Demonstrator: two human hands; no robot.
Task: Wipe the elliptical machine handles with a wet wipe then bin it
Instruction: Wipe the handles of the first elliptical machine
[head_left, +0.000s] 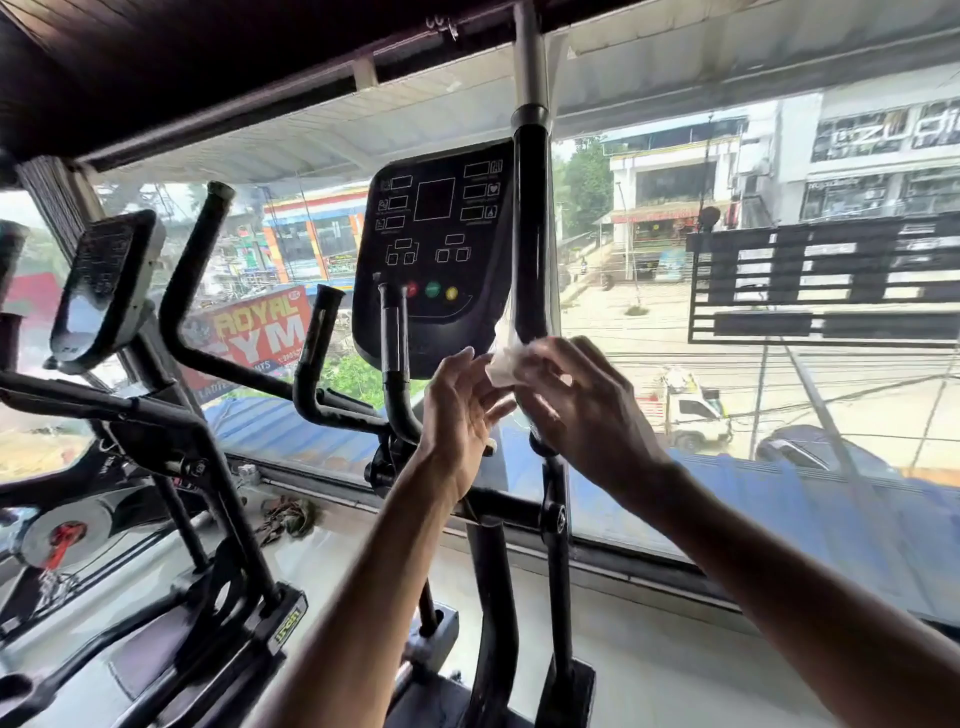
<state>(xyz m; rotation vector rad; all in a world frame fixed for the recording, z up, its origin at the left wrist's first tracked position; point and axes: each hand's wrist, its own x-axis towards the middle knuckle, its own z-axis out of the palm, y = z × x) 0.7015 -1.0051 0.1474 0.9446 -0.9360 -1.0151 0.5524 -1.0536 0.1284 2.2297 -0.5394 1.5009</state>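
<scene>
Head view, right hand (571, 400) clamps wet wipe (502, 370) round handle (531, 234), left hand (457, 405) slack-fingered beside

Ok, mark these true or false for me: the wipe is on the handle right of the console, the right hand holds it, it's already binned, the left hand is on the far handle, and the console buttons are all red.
1. The white wet wipe is at the lower part of the tall black upright handle, right of the black console. True.
2. The right hand holds the wipe against that handle. True.
3. The wipe is already binned. False: it is at the handle, between both hands; no bin shows.
4. The left hand grips the far handle. False: its fingers reach up beside the wipe.
5. The console's three round buttons are all red. False: red, green, yellow.
</scene>
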